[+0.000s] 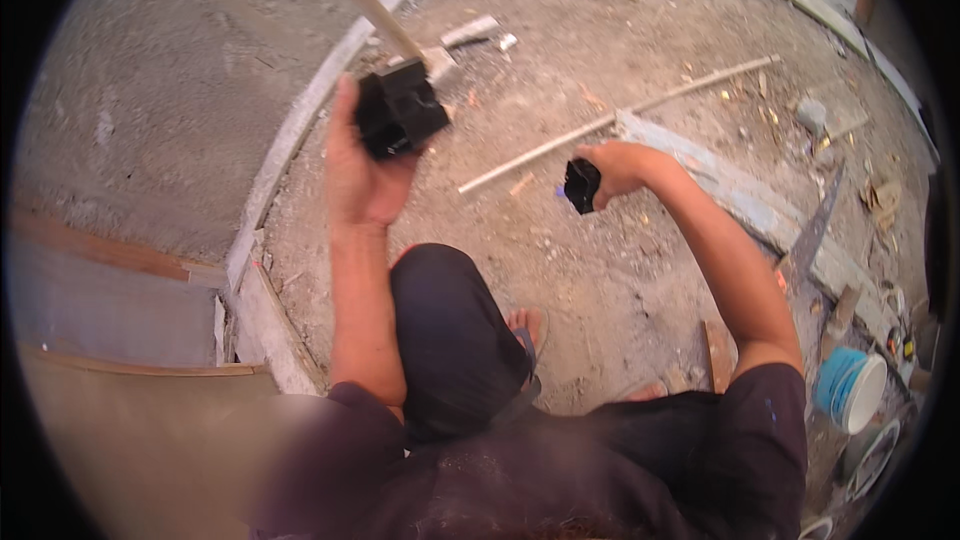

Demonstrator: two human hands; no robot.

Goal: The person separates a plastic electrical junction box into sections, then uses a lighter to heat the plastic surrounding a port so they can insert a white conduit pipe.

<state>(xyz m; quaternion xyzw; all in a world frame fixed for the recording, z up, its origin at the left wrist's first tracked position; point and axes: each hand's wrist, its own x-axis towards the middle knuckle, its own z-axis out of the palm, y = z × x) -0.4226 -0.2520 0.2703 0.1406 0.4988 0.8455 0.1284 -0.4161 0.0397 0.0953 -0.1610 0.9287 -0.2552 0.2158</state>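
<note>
1. The left hand (360, 175) is raised, its grip wrapped round a black box (400, 108), thumb on one side and fingers hidden behind; the box sits up at the fingertips, not deep in the palm
2. The right hand (615, 168) is turned down at the wrist, its grip pinched on a small black piece (581, 185) that hangs below the fingers, well apart from the box
3. Risk: the box looks held only at its lower edges, so a loosened thumb could let it tip forward and drop onto the dirt floor (600, 270), where grit could get into its open face
4. Risk: the small piece is gripped at its top alone; a twist of the wrist could slip it free, and among the rubble it would be hard to find
5. Risk: the person crouches in a sandal (527, 335) on loose ground, with a saw (812, 230) lying near the right elbow; a backward shift of that arm could brush it
6. The box is blocky, hard-edged and glossy, probably plastic; the small piece is the same dark glossy stuff, though its exact shape is too small to tell
7. The floor is dry, sandy and littered with wood chips; a thin pale rod (620, 120) lies across it, a grey plank (740, 205) beside that, and a blue-and-white tub (850, 388) at far right
</note>
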